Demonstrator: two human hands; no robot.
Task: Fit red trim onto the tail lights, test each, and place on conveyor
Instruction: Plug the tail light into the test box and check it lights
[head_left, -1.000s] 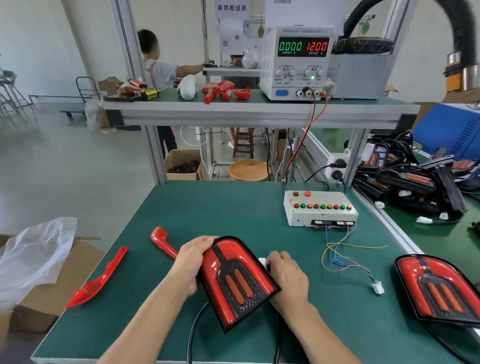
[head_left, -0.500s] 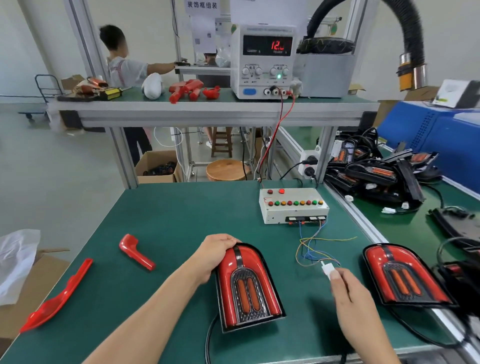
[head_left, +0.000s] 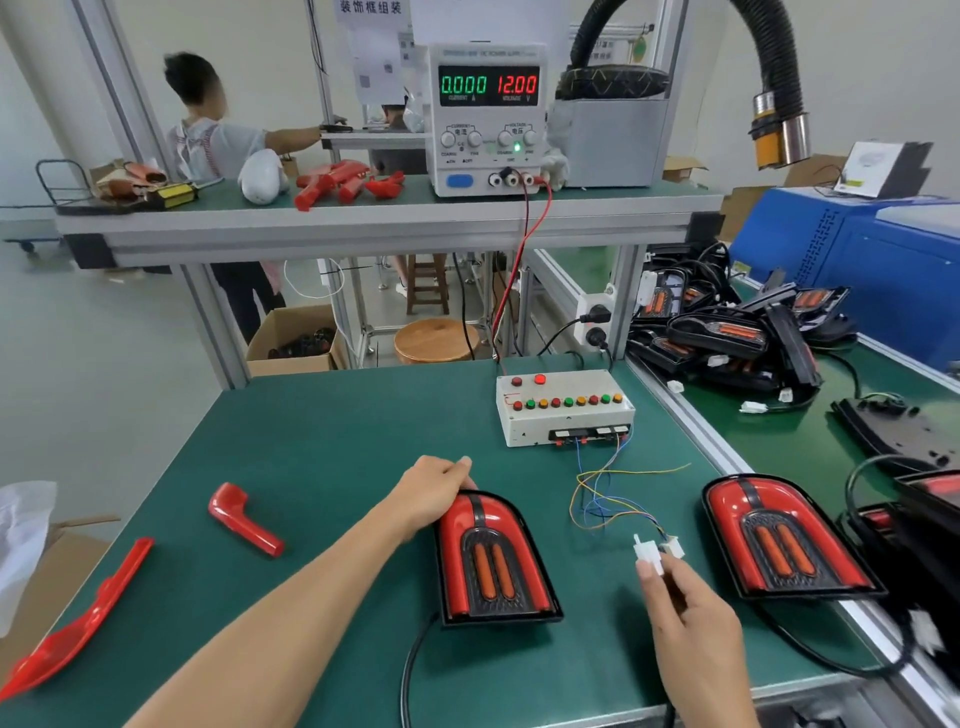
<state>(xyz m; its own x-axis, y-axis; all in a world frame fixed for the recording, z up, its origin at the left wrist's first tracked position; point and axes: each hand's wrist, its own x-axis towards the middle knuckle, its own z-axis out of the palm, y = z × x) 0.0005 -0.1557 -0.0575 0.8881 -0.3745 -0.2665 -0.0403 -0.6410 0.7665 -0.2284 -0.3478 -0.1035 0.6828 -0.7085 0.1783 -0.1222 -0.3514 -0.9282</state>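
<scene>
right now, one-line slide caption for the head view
Left hand steadies tail light; right hand brings white connector toward tester plug.

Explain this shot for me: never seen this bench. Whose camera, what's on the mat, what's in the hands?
There is no robot here: one camera worn on a person's head looks down at their bare hands over a green bench mat. The left hand rests on the top of a red tail light lying face up. The right hand pinches a white connector, bringing it up to the white plug on the coloured wires from the button test box. A second tail light lies to the right, and two loose red trim pieces to the left. On the shelf, the power supply reads 0.000 and 12.00.
</scene>
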